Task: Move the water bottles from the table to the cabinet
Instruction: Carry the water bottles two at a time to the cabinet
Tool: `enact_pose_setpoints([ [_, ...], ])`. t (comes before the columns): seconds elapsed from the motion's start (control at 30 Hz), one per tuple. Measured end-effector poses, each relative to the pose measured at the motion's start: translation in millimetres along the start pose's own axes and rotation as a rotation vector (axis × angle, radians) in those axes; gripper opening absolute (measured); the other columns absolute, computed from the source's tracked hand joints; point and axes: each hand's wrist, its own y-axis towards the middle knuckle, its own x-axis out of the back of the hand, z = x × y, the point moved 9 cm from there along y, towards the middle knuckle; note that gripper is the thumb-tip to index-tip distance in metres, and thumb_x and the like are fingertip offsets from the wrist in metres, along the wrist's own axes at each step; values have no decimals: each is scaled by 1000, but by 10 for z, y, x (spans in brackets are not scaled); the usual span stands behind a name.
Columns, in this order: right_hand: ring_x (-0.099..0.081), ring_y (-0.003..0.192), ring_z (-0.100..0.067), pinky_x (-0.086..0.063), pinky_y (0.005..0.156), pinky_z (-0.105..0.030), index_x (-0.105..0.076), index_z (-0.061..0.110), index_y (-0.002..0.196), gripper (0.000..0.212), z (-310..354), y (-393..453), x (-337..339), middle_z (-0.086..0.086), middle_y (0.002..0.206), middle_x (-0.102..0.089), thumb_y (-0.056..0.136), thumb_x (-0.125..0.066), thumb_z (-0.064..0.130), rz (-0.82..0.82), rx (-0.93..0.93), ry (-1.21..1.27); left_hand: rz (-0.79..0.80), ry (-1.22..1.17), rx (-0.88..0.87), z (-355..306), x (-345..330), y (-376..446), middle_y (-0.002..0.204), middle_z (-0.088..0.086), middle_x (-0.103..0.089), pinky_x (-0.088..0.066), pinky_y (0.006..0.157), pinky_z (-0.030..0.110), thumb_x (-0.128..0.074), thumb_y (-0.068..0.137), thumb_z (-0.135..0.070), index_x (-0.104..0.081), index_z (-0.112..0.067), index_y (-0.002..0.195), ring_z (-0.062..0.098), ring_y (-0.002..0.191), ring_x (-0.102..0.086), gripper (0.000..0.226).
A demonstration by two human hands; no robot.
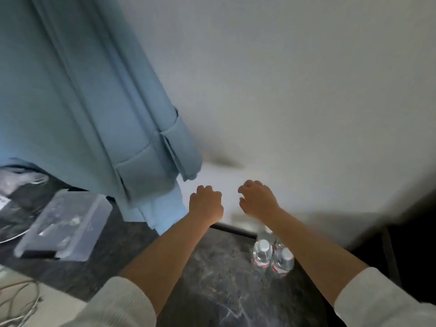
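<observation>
Small clear water bottles with white caps and red labels stand close together on the dark marble table (224,267), near its far right edge. Two show plainly, one bottle (262,252) beside another bottle (283,261). A third bottle (263,235) behind them is partly hidden by my right forearm. My left hand (206,204) is curled into a fist and holds nothing, out past the table's far edge. My right hand (256,198) hovers beside it with loosely curled fingers, also holding nothing, above and beyond the bottles. Neither hand touches a bottle.
A blue curtain (94,102) hangs at the left, reaching the tabletop. A clear plastic box (66,223) and a round dish (14,197) lie on the table's left side, with cables (16,303) at the lower left. A white wall (306,90) is ahead, and a dark unit (405,244) stands right.
</observation>
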Motion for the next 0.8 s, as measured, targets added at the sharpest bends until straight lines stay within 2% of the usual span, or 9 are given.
enact_pose_setpoints([
  [0.13, -50, 118, -27, -42, 96, -34, -54, 9, 123, 34, 627, 6, 514, -8, 128, -54, 93, -39, 14, -88, 136, -20, 11, 51, 219, 794, 299, -554, 133, 11, -47, -40, 101, 35, -42, 95, -15, -51, -8, 125, 27, 127, -42, 32],
  [0.2, -50, 120, -26, -42, 97, -35, -52, 12, 126, 35, 858, -4, 631, -7, 130, -54, 94, -38, 16, -59, 171, 16, 6, 43, 291, 1066, 360, -714, 132, 11, -48, -39, 102, 36, -41, 96, -16, -52, -8, 125, 27, 128, -41, 32],
  [0.27, -49, 123, -27, -42, 99, -35, -49, 13, 129, 36, 1556, -64, 789, -8, 133, -53, 95, -37, 17, -34, 326, 25, -23, 53, 436, 1605, 517, -1215, 131, 10, -49, -40, 102, 37, -42, 95, -17, -53, -9, 124, 26, 126, -42, 32],
  [0.37, -46, 128, -29, -40, 103, -36, -45, 13, 133, 39, 2305, -119, 884, -11, 139, -48, 95, -38, 17, 6, 469, 15, -91, 45, 550, 2095, 746, -1694, 136, 9, -47, -38, 105, 35, -41, 96, -21, -50, -13, 130, 25, 131, -40, 36],
  [0.43, -47, 127, -30, -40, 103, -37, -47, 13, 132, 40, 2919, -238, 988, -13, 138, -49, 93, -41, 15, -20, 573, -3, -103, 11, 667, 2529, 824, -2126, 139, 9, -45, -35, 108, 35, -40, 97, -21, -47, -13, 133, 25, 134, -38, 38],
  [0.53, -47, 125, -31, -42, 100, -38, -48, 13, 131, 38, 3841, -505, 1148, -14, 134, -49, 93, -41, 15, -53, 714, -39, -119, -15, 851, 3223, 818, -2884, 134, 8, -50, -41, 103, 37, -47, 94, -23, -52, -14, 129, 26, 130, -43, 37],
  [0.63, -51, 120, -32, -45, 94, -37, -53, 11, 125, 35, 4777, -814, 1218, -15, 129, -54, 93, -43, 17, -95, 842, -49, -72, -42, 1024, 3839, 705, -3752, 136, 8, -48, -41, 103, 36, -49, 92, -20, -53, -14, 130, 26, 132, -41, 38],
  [0.8, -52, 117, -33, -44, 93, -37, -53, 9, 125, 35, 6089, -1382, 1295, -16, 128, -55, 92, -45, 15, -155, 989, -28, -66, -28, 1232, 4644, 610, -5105, 137, 11, -46, -40, 103, 38, -47, 93, -20, -51, -10, 130, 28, 131, -38, 39],
])
